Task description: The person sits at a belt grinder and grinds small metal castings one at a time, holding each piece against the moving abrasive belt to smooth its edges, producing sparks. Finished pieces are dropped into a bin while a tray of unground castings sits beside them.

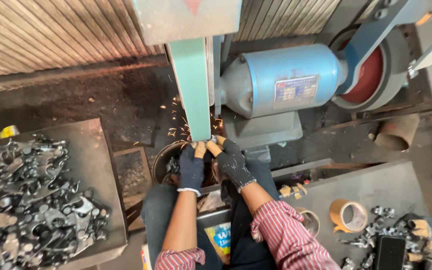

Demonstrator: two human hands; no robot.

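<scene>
I've got both hands up at the green sanding belt (192,85), sparks flying off its near end. Left hand (192,167) and right hand (232,161), both in dark gloves w/ bare fingertips, pinch a small metal part (211,141) against the belt. Blue motor (288,80) sits just right of it. Pile of metal parts (31,200) on desk (96,165) far left; tape roll (348,215) near right.

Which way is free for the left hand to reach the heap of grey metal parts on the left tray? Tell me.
Probably yes: the left hand is at the green sanding belt, and nothing visibly blocks the way to the metal parts.
</scene>
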